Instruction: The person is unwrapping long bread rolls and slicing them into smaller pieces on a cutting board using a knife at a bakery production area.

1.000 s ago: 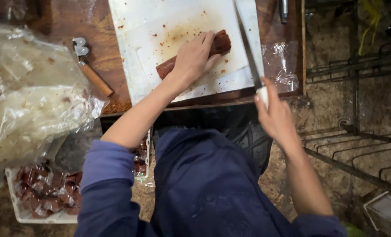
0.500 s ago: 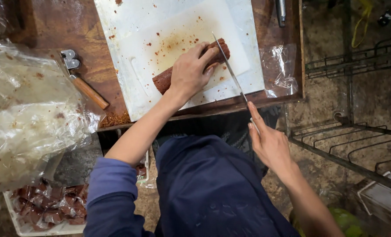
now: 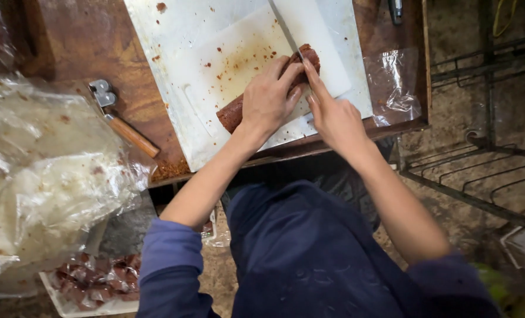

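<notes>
A reddish-brown roll (image 3: 232, 114) lies slanted on a stained white cutting board (image 3: 191, 53). My left hand (image 3: 268, 100) presses down on the roll's middle, fingers curled over it. My right hand (image 3: 333, 115) grips the handle of a long knife (image 3: 287, 26), index finger stretched along the blade's back. The blade rests across the roll's far end (image 3: 309, 56), right beside my left fingertips.
A wooden-handled tool (image 3: 124, 126) lies on the brown table left of the board. Crumpled clear plastic (image 3: 44, 171) covers the left side, with a tray of wrapped reddish pieces (image 3: 91, 282) below it. A plastic wrapper (image 3: 395, 85) sits right of the board, wire racks (image 3: 480, 171) farther right.
My right hand rose from beside the table edge and brought the knife onto the roll's far end. My left hand kept pressing on the roll.
</notes>
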